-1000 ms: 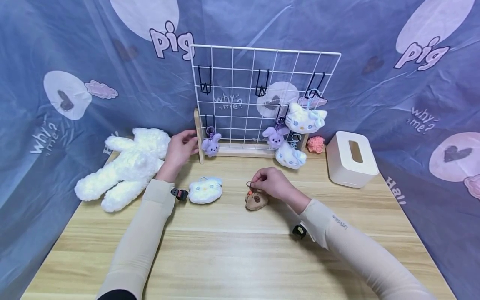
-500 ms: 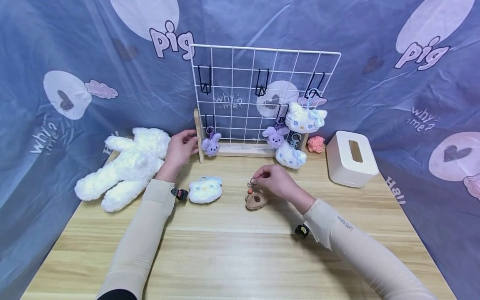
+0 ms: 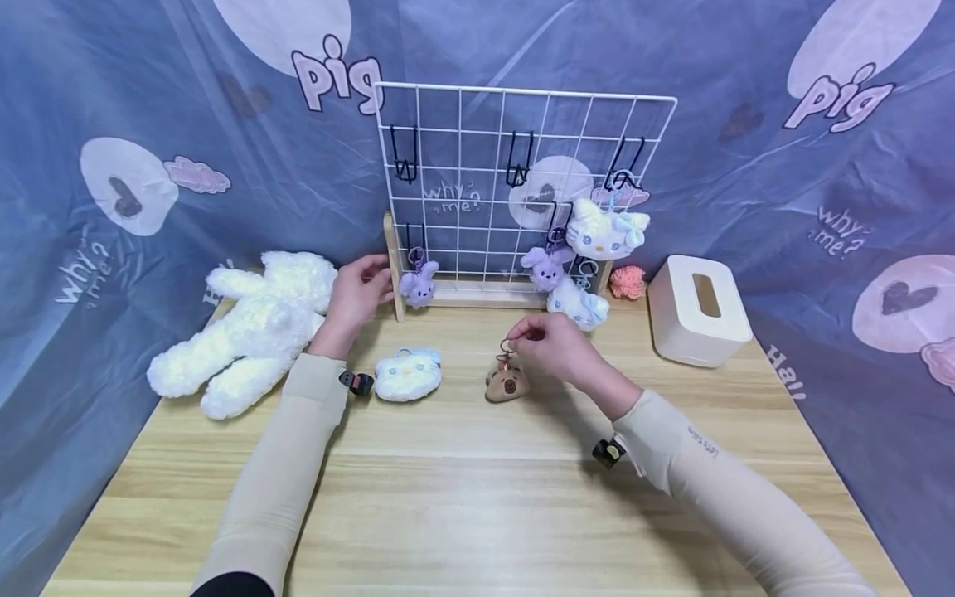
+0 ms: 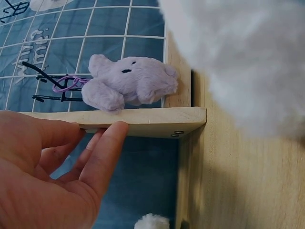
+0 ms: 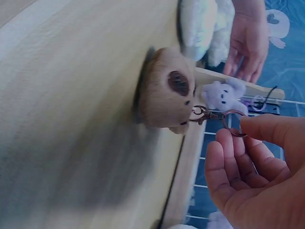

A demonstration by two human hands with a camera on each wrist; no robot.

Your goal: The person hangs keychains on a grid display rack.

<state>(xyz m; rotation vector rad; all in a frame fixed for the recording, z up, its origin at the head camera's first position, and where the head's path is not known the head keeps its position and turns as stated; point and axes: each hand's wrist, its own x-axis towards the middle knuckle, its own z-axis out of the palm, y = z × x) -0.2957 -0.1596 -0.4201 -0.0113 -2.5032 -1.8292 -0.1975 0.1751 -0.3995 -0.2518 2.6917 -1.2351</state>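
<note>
My right hand (image 3: 555, 347) pinches the metal ring (image 5: 233, 123) of a brown bear plush keychain (image 3: 507, 386) between thumb and fingertips. The bear hangs below the ring, its snout facing forward; whether it touches the table I cannot tell. My left hand (image 3: 358, 294) rests its fingertips on the outer side of the left wooden post (image 4: 157, 116) of a white wire grid rack (image 3: 477, 201). Just inside that post, a purple bunny keychain (image 4: 133, 81) hangs on a black hook. A white cat plush keychain (image 3: 408, 377) lies on the table between my hands.
More keychains hang at the rack's right: a purple bunny (image 3: 547, 267), an upper white cat (image 3: 600, 232) and a lower one (image 3: 574, 303). Two upper hooks (image 3: 405, 166) are bare. A white plush toy (image 3: 254, 327) lies left; a coral tuft (image 3: 627, 283) and white tissue box (image 3: 697, 332) stand right.
My right hand has drawn the ring up and slightly away from me; the bear has tipped from lying to upright and shifted toward the rack. My left hand stays at the post.
</note>
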